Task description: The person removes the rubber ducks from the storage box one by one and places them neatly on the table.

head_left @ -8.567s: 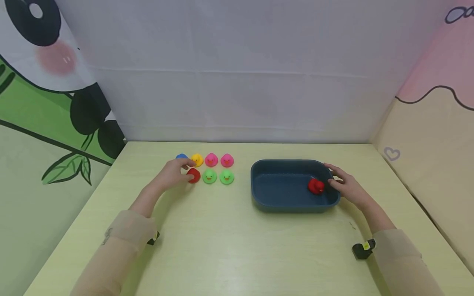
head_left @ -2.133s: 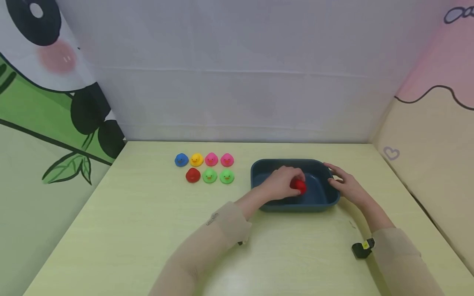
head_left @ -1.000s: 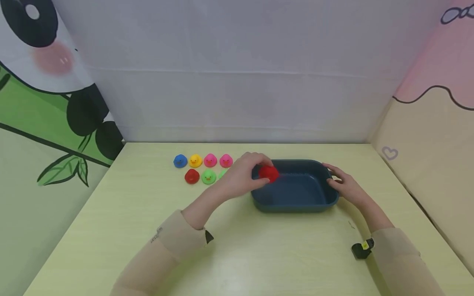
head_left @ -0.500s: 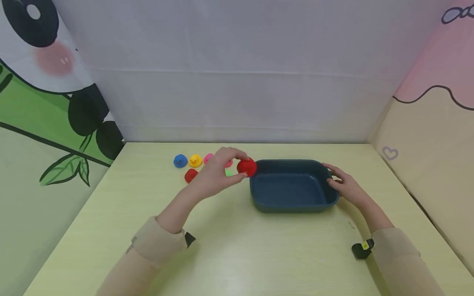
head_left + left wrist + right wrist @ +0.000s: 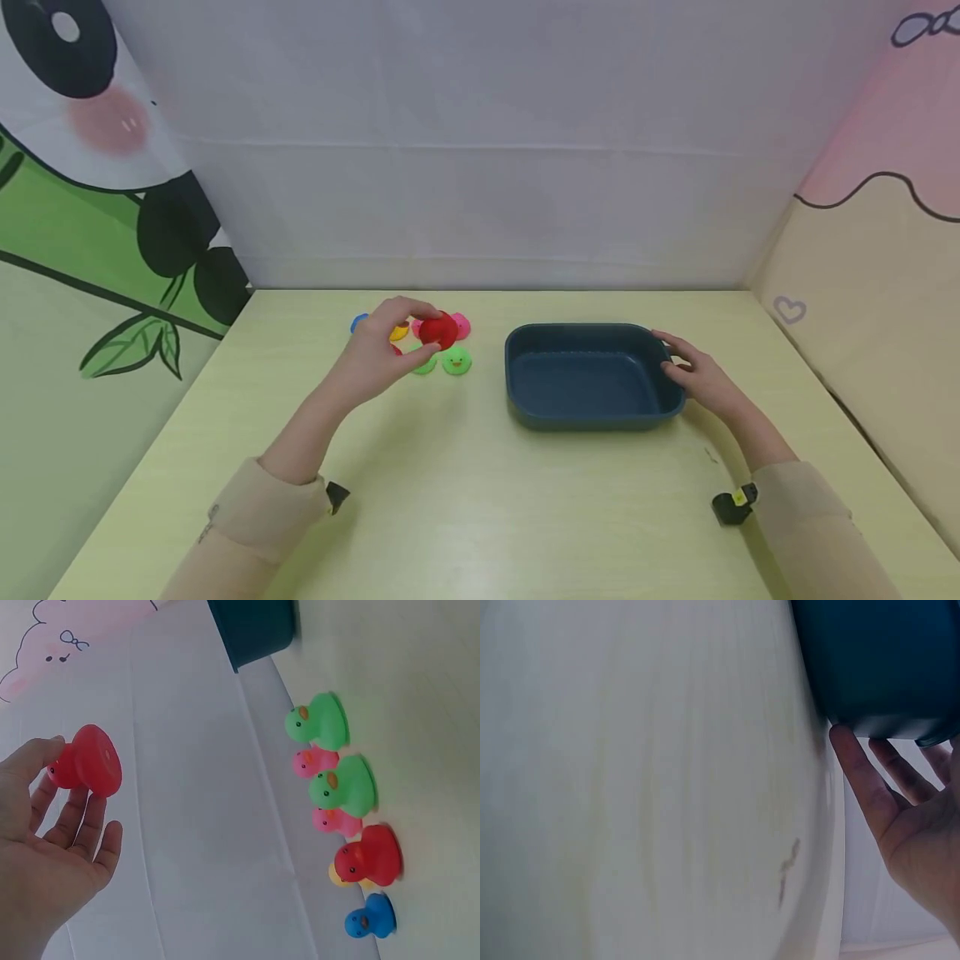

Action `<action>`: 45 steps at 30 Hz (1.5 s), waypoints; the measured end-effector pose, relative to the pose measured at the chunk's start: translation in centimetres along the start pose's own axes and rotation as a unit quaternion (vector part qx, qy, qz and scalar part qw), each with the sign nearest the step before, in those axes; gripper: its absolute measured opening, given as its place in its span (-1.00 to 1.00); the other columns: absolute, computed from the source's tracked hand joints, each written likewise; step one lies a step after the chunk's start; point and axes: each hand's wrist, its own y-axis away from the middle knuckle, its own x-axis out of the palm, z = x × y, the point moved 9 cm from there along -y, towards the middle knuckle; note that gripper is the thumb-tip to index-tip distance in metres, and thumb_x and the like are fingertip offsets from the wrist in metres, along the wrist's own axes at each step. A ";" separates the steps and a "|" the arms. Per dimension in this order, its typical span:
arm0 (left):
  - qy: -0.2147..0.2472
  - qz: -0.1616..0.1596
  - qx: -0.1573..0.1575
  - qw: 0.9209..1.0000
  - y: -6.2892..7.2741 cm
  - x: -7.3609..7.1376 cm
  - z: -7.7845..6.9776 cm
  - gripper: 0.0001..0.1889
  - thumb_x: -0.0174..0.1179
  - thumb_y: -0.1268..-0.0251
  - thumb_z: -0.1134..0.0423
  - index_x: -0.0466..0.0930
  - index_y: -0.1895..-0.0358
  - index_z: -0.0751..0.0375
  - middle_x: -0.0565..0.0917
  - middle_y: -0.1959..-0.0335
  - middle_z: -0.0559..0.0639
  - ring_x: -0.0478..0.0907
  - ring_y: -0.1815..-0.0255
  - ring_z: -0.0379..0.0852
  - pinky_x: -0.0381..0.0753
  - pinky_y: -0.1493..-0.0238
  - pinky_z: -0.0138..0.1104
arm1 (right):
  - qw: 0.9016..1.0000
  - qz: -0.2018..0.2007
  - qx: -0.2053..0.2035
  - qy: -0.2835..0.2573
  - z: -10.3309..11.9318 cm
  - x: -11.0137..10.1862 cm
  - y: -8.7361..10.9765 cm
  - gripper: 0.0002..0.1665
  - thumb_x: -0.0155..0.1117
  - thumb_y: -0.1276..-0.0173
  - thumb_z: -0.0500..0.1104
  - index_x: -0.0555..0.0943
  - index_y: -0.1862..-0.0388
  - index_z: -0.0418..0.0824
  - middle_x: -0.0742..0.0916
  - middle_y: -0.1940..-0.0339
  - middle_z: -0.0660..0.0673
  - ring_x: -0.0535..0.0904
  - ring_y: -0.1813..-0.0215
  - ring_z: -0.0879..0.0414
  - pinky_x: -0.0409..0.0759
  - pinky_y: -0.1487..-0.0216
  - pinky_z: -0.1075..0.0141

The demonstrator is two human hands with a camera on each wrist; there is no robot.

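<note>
In the head view my left hand (image 5: pixel 372 357) pinches a red rubber duck (image 5: pixel 438 332) between thumb and fingers, raised over the duck group at the left. The left wrist view shows the held duck's flat base turned outward. Beneath and behind this hand are a green duck (image 5: pixel 456 360), a pink duck (image 5: pixel 461 326), and blue, yellow and red ducks partly hidden by it. My right hand (image 5: pixel 702 379) holds the right end of a dark blue basin (image 5: pixel 596 423), its thumb over the rim and its fingers along the outer wall. Nothing lies inside the basin.
The pale wooden table (image 5: pixel 480 517) ends at a white cloth backdrop (image 5: pixel 480 208), with printed panels at both sides. In the left wrist view, a blue duck (image 5: pixel 372 916) and a red duck (image 5: pixel 370 856) stand in the group.
The left hand took the red duck out of the basin and carried it left, over the duck group. The right hand and basin have stayed in place.
</note>
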 end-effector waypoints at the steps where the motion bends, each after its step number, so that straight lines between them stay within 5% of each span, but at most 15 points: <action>1: -0.004 -0.002 -0.004 1.000 0.2 -0.3 0.4 -0.60 0.33 -0.12 0.29 0.50 -0.06 0.10 0.55 -0.01 -0.06 0.43 -0.09 -0.06 0.57 0.02 -0.11 | 1.000 0.000 0.001 0.000 0.0 0.0 0.0 -0.34 -0.06 -0.50 -0.11 0.03 -0.51 -0.07 0.15 -0.42 -0.48 0.17 -0.34 -0.50 0.61 0.13 0.00; 7: -0.014 -0.021 -0.014 1.000 1.1 -1.9 3.1 -0.60 0.33 -0.12 0.30 0.49 -0.06 0.16 0.55 0.00 0.02 0.46 -0.05 0.01 0.56 0.01 -0.06 | 1.000 0.000 -0.002 0.003 0.2 0.0 0.1 -0.34 -0.07 -0.50 -0.12 0.03 -0.51 -0.09 0.15 -0.42 -0.50 0.17 -0.34 -0.51 0.61 0.14 0.02; 11: -0.003 -0.026 -0.055 0.998 1.7 -2.6 5.7 -0.60 0.31 -0.16 0.23 0.49 -0.09 0.11 0.54 -0.02 -0.01 0.48 0.03 -0.01 0.57 0.08 -0.13 | 1.000 -0.001 -0.004 0.003 0.1 0.1 0.1 -0.34 -0.07 -0.50 -0.11 0.03 -0.51 -0.10 0.14 -0.42 -0.50 0.18 -0.33 -0.50 0.61 0.15 0.07; 23: -0.025 -0.015 -0.117 0.993 3.0 -3.0 11.7 -0.55 0.31 -0.16 0.26 0.45 -0.14 0.17 0.52 -0.05 0.09 0.42 -0.08 0.08 0.47 -0.05 -0.04 | 1.000 0.000 -0.003 0.007 0.1 0.2 0.1 -0.34 -0.08 -0.50 -0.15 0.02 -0.51 -0.11 0.15 -0.41 -0.51 0.19 -0.32 -0.52 0.62 0.15 0.04; 35: -0.043 0.032 -0.187 0.981 3.2 -2.4 16.5 -0.58 0.28 -0.20 0.27 0.45 -0.12 0.23 0.54 -0.06 0.19 0.40 -0.13 0.20 0.44 -0.11 0.05 | 1.000 -0.004 -0.006 0.015 -0.1 0.0 -0.1 -0.34 -0.08 -0.51 -0.12 0.03 -0.51 -0.09 0.16 -0.41 -0.50 0.17 -0.33 -0.53 0.61 0.11 -0.08; 45: -0.045 0.076 -0.229 0.969 3.2 -1.5 19.7 -0.61 0.25 -0.21 0.30 0.44 -0.10 0.23 0.53 -0.07 0.20 0.39 -0.14 0.21 0.41 -0.16 0.03 | 1.000 -0.003 -0.007 0.015 0.2 0.1 -0.1 -0.34 -0.07 -0.51 -0.12 0.03 -0.51 -0.11 0.16 -0.41 -0.50 0.17 -0.33 -0.53 0.62 0.14 0.02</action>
